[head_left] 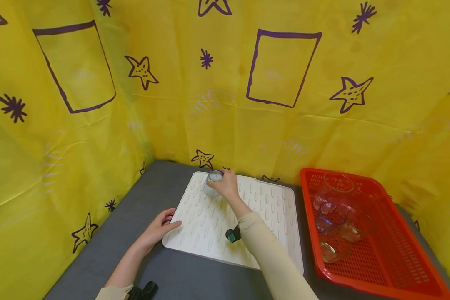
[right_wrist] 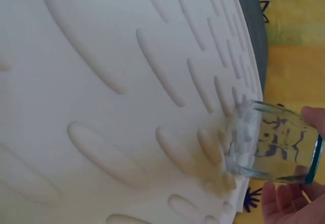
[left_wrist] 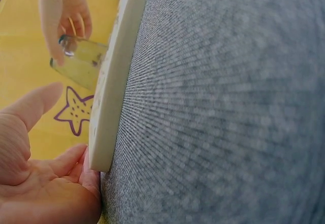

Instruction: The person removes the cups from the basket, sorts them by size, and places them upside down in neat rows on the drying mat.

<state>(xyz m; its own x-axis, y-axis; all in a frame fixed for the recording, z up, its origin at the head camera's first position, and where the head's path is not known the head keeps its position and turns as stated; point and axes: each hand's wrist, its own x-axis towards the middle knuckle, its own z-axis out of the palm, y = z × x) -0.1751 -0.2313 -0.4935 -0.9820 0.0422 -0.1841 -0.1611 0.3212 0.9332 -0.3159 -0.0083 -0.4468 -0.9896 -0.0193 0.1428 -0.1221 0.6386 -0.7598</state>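
Observation:
A white ribbed mat lies on the grey table. At its far left corner stands a clear glass, which my right hand pinches by the rim; the right wrist view shows the glass between thumb and fingers. My left hand is at the mat's left edge, its thumb over the top side. In the left wrist view the left hand's fingers touch the mat's corner, and the thumb stands apart.
A red basket with several clear and tinted glasses stands right of the mat. Yellow cloth with purple drawings hangs behind the table and along both sides.

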